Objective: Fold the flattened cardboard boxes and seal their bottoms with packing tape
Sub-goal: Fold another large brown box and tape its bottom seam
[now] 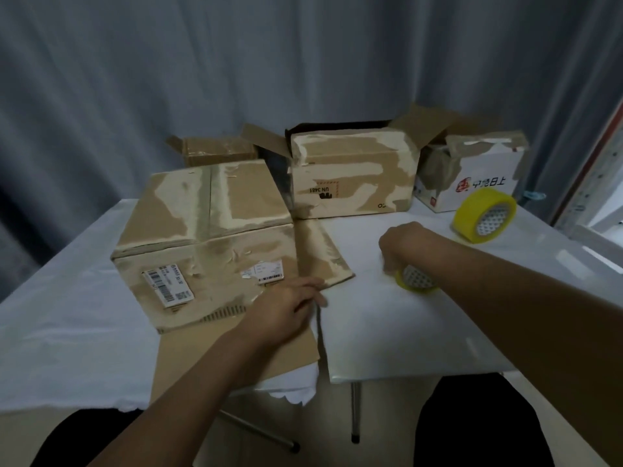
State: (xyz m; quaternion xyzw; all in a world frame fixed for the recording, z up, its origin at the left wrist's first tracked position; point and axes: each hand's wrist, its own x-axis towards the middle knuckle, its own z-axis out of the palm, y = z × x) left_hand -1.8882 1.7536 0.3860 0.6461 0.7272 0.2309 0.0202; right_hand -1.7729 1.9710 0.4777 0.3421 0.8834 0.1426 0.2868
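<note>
A folded brown cardboard box [205, 237] with shipping labels stands on the white table [387, 325], its bottom side up and its flaps spread flat toward me and to the right. My left hand [286, 310] rests on the near flap by the box's lower right corner, fingers loosely bent. My right hand [403, 246] grips a small yellow tape roll [418, 281] lying on the table to the right of the box. A larger yellow tape roll [483, 215] leans at the right rear.
Behind stand three more boxes: a small brown one [219, 151], a tape-scarred brown one [350, 173] with open flaps, and a white printed one [472, 176]. A grey curtain hangs at the back. The table's front edge is near my dark-clad legs.
</note>
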